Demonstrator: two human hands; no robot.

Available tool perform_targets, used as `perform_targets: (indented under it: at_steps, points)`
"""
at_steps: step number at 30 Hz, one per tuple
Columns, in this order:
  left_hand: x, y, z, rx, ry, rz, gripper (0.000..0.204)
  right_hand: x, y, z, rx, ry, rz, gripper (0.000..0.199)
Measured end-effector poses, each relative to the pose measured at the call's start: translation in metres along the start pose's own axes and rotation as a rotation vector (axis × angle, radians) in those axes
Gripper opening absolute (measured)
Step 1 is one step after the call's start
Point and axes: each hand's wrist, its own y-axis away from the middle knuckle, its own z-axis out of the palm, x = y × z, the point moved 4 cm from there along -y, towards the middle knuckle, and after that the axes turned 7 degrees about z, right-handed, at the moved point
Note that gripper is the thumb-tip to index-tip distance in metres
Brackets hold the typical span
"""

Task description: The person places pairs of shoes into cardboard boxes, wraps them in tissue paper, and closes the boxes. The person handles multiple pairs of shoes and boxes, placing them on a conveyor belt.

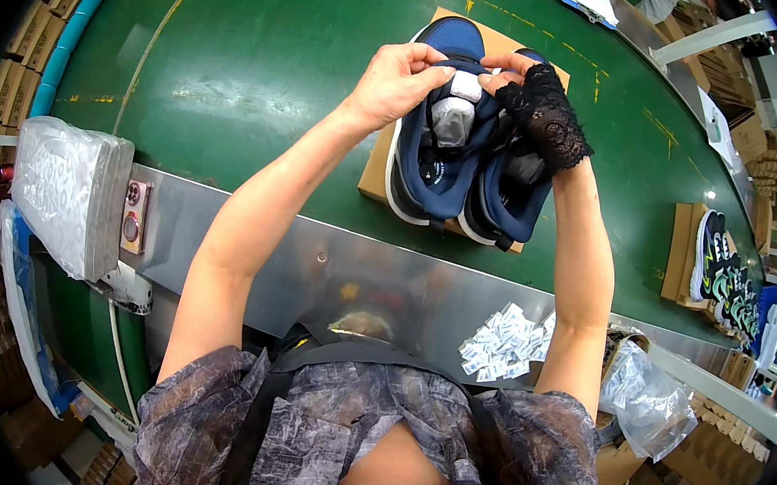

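A pair of navy sneakers with white soles lies toes away from me on a cardboard box (376, 168). My left hand (395, 82) pinches the tongue edge of the left sneaker (455, 38) from its left side. My right hand (529, 95), in a black lace covering over palm and wrist, pinches the same tongue from the right. A small white piece (466, 85) shows between my fingertips; whether it is a label or a packet I cannot tell. Pale crumpled stuffing (452, 121) sits inside this shoe. Partly behind my right hand is the right sneaker (511, 198).
Under the box runs a green work surface (265, 72) with a metal edge (385, 280). Small white packets (505, 347) are heaped near my right forearm. A plastic-wrapped stack (70, 193) and a phone (135, 216) are at left. More shoes (727, 275) stand at far right.
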Motion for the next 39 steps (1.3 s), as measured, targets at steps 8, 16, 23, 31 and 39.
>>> perform_targets:
  at_steps: [8,16,23,31,39]
  points:
    - [0.007,0.005,-0.003,0.033,-0.021,0.001,0.017,-0.002,-0.001,0.004,0.019,0.03,-0.008,0.03]
    - [0.009,0.009,-0.009,0.062,-0.077,0.018,0.018,-0.01,0.002,0.009,0.013,0.028,0.035,0.034]
    - [0.013,0.012,-0.014,0.072,-0.076,0.004,0.019,-0.012,-0.002,0.016,-0.012,0.019,0.07,0.031]
    - [0.012,0.015,-0.021,0.105,-0.06,0.009,0.018,-0.016,-0.003,0.024,-0.004,-0.02,0.049,0.032]
    - [0.014,0.015,-0.027,0.114,-0.066,0.002,0.018,-0.022,-0.006,0.031,-0.038,-0.03,0.038,0.039]
